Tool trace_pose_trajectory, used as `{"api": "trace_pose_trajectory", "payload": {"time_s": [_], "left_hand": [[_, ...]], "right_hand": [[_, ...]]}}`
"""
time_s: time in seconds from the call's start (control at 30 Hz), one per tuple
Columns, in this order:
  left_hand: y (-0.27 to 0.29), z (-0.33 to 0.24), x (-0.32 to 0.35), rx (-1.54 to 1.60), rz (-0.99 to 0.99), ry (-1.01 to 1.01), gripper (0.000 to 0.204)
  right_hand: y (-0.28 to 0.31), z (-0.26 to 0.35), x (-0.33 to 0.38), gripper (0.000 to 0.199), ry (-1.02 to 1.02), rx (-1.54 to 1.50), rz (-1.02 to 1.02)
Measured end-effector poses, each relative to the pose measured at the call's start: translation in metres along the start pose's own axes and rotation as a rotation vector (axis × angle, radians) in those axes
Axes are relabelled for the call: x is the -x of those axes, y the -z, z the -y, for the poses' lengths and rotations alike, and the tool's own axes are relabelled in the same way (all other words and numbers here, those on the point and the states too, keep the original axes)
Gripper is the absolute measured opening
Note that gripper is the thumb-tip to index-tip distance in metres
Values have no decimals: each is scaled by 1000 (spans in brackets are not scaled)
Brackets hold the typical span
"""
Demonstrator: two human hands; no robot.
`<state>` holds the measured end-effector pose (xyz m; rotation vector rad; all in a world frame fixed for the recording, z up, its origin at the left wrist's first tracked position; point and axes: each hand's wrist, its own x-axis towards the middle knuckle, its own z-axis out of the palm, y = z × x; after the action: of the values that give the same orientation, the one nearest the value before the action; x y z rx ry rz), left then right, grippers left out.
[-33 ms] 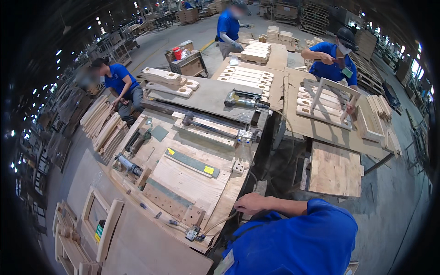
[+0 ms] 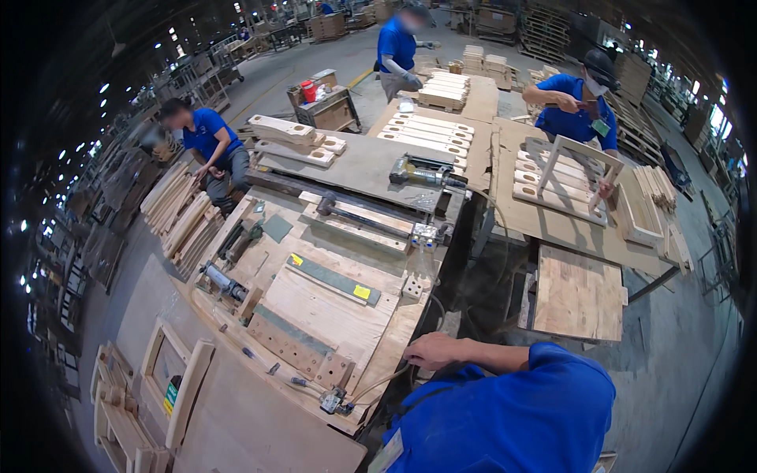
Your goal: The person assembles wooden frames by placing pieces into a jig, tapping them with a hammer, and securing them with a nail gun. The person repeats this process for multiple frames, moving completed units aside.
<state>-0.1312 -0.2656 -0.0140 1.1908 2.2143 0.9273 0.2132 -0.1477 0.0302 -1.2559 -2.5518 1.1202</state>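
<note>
My right hand (image 2: pixel 432 350) rests at the counter (image 2: pixel 236 430) edge, grip curled together, maybe around the air hose (image 2: pixel 378 384), left hand unseen, while the plywood jig (image 2: pixel 327 311) lies bare with no piece loaded yet

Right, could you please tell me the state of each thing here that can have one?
Hand in blue sleeve: resting on the workbench edge, fingers curled; grip unclear.
Power drill: lying on its side on the grey board, unheld.
Slatted wooden frame: tilted up, held by a co-worker.
Air tool: lying on the workbench, unheld.
</note>
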Motion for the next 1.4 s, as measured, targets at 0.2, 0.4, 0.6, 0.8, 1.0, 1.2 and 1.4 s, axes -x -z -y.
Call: {"api": "trace_pose_trajectory", "payload": {"time_s": [0.2, 0.4, 0.6, 0.8, 1.0, 1.2, 1.4], "left_hand": [[16, 14, 11, 30, -81, 102, 28], [30, 26, 25, 57, -158, 205, 26], [40, 35, 39, 88, -227, 287, 24], [49, 43, 54, 124, -299, 361, 22], [61, 56, 76, 170, -381, 440, 20], [65, 71, 120, 264, -481, 532, 18], [13, 50, 167, 477, -474, 624, 16]], "right_hand": [[0, 0, -19, 25, 77, 34, 52], [-3, -3, -32, 26, 89, 70, 89], [-2, -6, -37, 26, 95, 79, 90], [2, -7, -36, 27, 86, 85, 116], [-2, -14, -34, 29, 114, 96, 136], [-3, -14, -33, 28, 170, 100, 183], [7, -29, -26, 28, 219, 92, 181]]}}
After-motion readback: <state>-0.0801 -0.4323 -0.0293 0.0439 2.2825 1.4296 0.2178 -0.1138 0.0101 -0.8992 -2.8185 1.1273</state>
